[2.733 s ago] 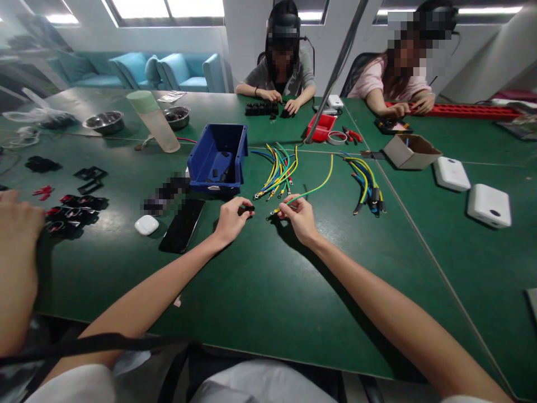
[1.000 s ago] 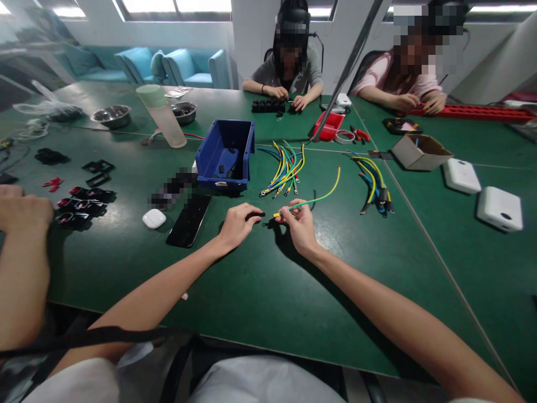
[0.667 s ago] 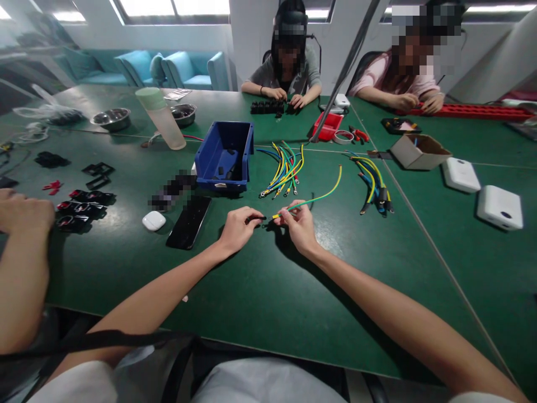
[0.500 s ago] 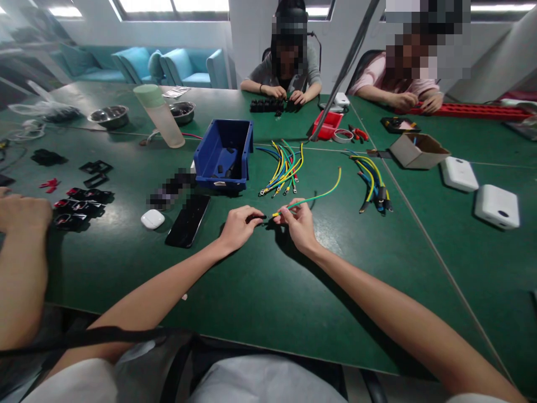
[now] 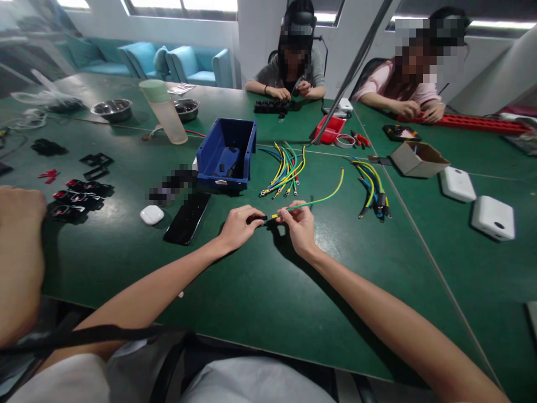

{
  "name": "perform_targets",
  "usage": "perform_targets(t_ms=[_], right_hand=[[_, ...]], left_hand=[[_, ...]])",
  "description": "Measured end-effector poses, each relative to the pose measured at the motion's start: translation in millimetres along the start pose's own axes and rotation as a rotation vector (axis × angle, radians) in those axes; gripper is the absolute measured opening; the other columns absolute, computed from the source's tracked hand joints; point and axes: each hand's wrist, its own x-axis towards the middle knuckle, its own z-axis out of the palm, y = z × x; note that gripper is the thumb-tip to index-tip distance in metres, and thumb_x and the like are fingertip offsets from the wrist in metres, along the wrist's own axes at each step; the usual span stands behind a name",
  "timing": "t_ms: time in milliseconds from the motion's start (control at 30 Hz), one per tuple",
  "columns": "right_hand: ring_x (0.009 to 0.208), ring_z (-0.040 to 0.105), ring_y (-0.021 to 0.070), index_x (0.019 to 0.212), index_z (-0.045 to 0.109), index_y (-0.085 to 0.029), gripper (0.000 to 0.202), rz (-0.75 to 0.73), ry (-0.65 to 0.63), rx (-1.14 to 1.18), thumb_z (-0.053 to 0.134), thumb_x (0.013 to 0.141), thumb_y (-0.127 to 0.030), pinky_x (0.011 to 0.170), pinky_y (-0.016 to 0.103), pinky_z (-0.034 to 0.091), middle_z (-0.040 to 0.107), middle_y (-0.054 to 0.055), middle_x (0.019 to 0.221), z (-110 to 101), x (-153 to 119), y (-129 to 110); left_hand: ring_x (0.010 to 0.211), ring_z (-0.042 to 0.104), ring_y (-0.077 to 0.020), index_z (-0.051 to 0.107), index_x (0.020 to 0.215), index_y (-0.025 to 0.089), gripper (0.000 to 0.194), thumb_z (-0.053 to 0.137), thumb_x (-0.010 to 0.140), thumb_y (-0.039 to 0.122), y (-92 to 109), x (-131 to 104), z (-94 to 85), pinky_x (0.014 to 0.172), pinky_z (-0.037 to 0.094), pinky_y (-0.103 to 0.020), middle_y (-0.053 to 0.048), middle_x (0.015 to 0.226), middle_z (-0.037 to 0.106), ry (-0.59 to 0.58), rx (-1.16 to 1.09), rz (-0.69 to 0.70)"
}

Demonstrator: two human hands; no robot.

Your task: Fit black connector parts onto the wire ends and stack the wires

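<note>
My left hand (image 5: 240,228) is closed on a small black sleeve-like piece (image 5: 257,218), pinched between thumb and fingers. Opposite it, my right hand (image 5: 300,225) grips a green-and-yellow wire (image 5: 325,197) near its yellow-banded end. That end points at the black piece, with the two close together; whether they touch I cannot tell. The wire's free end curves up to the right. Beyond my hands lies a bundle of coloured wires with ring terminals (image 5: 287,170). A second bundle, with black ends (image 5: 380,193), rests farther right.
A blue bin (image 5: 226,176) with black parts stands behind my left hand. Left of it lie a black phone (image 5: 187,219) and a white earbud case (image 5: 151,215). Another person's arm (image 5: 19,263) rests at the far left. Two co-workers sit across the green table (image 5: 293,313).
The black piece and the wire end remain facing each other in my hands, which have barely moved. The view has shifted slightly. Across the table, a co-worker has raised one hand.
</note>
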Motion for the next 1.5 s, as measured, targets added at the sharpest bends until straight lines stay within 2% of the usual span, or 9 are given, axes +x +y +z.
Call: perform_targets(t_ms=[500, 1200, 1500], right_hand=[[0.081, 0.067, 0.0168, 0.087, 0.047, -0.023, 0.028, -0.051, 0.027, -0.066, 0.071, 0.075, -0.032, 0.077, 0.031, 0.053, 0.067, 0.0, 0.082, 0.3, -3.3, -3.9], [0.085, 0.068, 0.0185, 0.087, 0.048, -0.023, 0.028, -0.036, 0.003, -0.036, 0.071, 0.075, -0.031, 0.08, 0.035, 0.053, 0.069, 0.001, 0.084, -2.1, -0.8, 1.4], [0.069, 0.062, 0.0138, 0.086, 0.052, -0.021, 0.023, -0.072, 0.025, -0.083, 0.071, 0.075, -0.029, 0.068, 0.028, 0.052, 0.064, -0.001, 0.079, -3.3, -0.1, 0.2]], left_hand=[[0.068, 0.058, -0.0132, 0.07, 0.09, 0.019, 0.01, 0.064, 0.082, 0.022, 3.8, 0.4, -3.4, 0.066, 0.047, -0.026, -0.002, 0.08, 0.065, 0.003, -0.04, 0.033], [0.065, 0.055, -0.0117, 0.069, 0.091, 0.018, 0.012, 0.065, 0.081, 0.023, 3.7, 1.2, -5.4, 0.062, 0.045, -0.024, -0.002, 0.08, 0.065, 0.017, -0.057, 0.025], [0.063, 0.059, -0.0128, 0.071, 0.094, 0.018, 0.017, 0.066, 0.08, 0.027, 2.0, 1.1, -3.7, 0.058, 0.046, -0.024, -0.002, 0.078, 0.07, 0.02, -0.106, -0.041]])
